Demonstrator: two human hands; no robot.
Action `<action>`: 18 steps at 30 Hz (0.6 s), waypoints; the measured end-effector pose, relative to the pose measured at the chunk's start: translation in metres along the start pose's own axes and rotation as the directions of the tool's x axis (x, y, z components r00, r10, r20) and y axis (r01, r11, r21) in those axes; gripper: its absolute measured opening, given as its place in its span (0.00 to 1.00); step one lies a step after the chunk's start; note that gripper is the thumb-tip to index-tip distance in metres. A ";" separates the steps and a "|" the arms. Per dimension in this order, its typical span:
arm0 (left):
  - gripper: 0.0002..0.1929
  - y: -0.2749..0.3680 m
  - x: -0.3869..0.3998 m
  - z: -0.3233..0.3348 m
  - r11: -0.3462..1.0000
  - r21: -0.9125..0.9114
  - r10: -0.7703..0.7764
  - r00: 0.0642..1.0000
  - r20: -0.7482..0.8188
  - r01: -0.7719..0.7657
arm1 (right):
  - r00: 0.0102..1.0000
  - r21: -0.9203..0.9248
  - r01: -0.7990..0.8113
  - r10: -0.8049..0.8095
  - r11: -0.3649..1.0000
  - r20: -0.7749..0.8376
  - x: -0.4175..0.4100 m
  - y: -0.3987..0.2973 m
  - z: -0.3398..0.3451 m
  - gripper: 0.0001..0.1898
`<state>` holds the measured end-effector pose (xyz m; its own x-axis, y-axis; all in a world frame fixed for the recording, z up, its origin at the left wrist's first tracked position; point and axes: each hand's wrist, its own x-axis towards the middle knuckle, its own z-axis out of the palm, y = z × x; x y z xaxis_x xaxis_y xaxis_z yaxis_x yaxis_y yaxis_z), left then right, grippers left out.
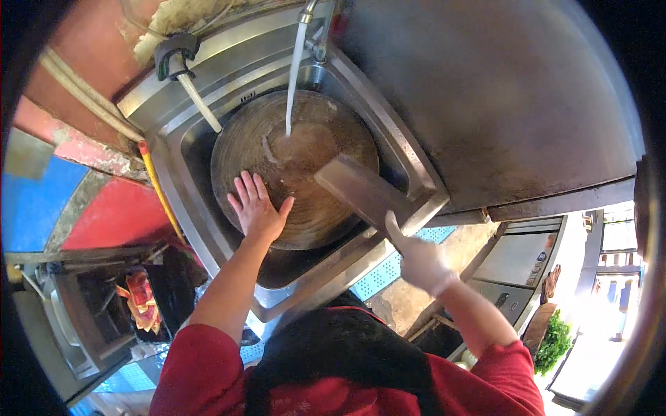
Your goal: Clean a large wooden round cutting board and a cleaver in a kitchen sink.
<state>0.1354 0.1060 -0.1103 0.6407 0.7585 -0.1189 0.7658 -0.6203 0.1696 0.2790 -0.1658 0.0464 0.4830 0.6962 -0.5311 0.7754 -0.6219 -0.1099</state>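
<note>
A round wooden chopping block (244, 140) lies in a stainless steel sink (179, 208). Water (294, 78) runs from a tap (307, 14) onto its wet top. My left hand (263, 213) rests bare on the block's near left part, palm down and fingers spread. In a pale glove, my right hand (424, 260) grips a broad cleaver (364, 190) whose handle is mostly hidden by the fingers. The blade reaches over the right side of the block and the sink's rim; it is blurred, and I cannot tell whether it touches the wood.
A pale pipe or stick (200, 101) with a dark wrapped end juts over the sink's left corner. A large metal panel (484, 104) borders the sink on the right. A yellow-orange rod (161, 192) leans at the left rim. Leafy greens (554, 343) lie at lower right.
</note>
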 end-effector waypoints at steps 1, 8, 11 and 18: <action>0.53 -0.006 -0.001 -0.001 1.000 0.009 -0.015 1.000 0.007 0.015 | 0.999 0.011 -0.023 0.023 1.000 0.036 -0.014 -0.006 0.004 0.46; 0.52 0.008 -0.003 -0.011 1.000 0.010 0.000 0.999 0.049 0.000 | 0.981 0.014 -0.161 0.158 0.987 0.114 -0.028 -0.019 0.021 0.47; 0.52 0.005 -0.003 -0.006 1.000 0.004 0.029 0.999 0.030 -0.029 | 0.983 0.078 -0.182 0.178 0.980 0.054 0.031 -0.024 -0.008 0.46; 0.53 0.011 -0.006 -0.011 0.999 0.040 0.006 0.999 0.053 -0.009 | 0.993 0.099 -0.089 0.096 0.991 -0.068 0.108 -0.034 -0.045 0.42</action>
<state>0.1395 0.0966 -0.0966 0.6477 0.7429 -0.1692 0.7619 -0.6344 0.1309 0.3229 -0.0531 0.0306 0.5820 0.6559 -0.4807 0.6850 -0.7140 -0.1448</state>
